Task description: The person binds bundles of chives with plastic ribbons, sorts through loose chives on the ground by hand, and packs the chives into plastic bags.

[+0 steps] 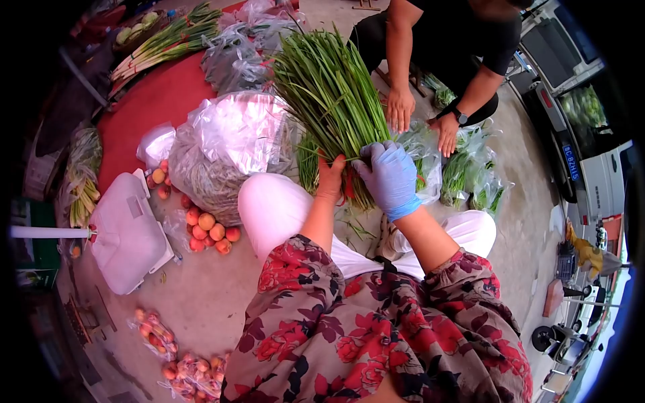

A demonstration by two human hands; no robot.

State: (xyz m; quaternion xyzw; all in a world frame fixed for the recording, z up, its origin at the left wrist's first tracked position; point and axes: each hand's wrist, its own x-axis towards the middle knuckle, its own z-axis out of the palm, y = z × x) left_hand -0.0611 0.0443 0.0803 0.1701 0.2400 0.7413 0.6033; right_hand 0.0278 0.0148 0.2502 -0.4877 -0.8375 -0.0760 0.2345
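Note:
A thick bundle of long green garlic chives [329, 94] stands tilted between my knees, cut ends down and leaf tips away from me. My bare left hand [329, 178] is wrapped round its lower left side. In a blue glove, my right hand [390, 178] is closed against the lower right of the stems; its fingertips are partly hidden. A red tie [349, 183] shows low on the bundle between my hands. More chives [308, 161] lie just behind my left hand. Loose leaf scraps [359, 228] are on the ground below.
Across from me, a co-worker's hands [401, 107] reach over bagged greens [463, 171]. To my left are a large plastic bag [222, 141], peaches [209, 232] and a pale scale-like box [127, 232]. Scallions [168, 43] lie at far left; a van [584, 134] stands right.

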